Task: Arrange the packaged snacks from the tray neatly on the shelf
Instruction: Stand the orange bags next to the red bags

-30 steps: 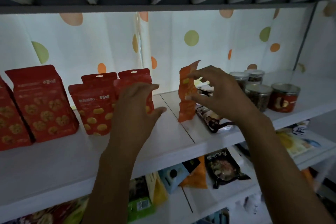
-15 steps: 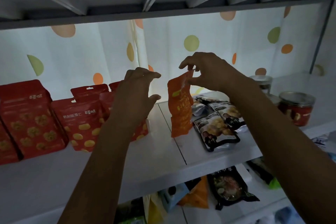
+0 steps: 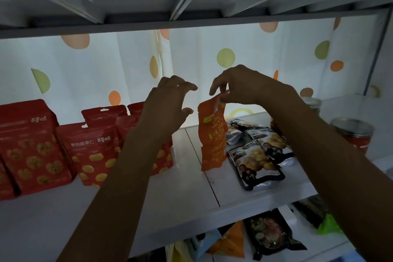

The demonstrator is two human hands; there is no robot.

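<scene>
One right grip on orange packet

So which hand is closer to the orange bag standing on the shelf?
Right. The right hand pinches the top of the orange bag, so it touches it. The left hand is apart from the bag, off to its left, holding nothing.

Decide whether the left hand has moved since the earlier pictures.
Yes. The left hand has risen: earlier it lay against the red packets; now its fingers curl above their tops, nearer the orange packet.
</scene>
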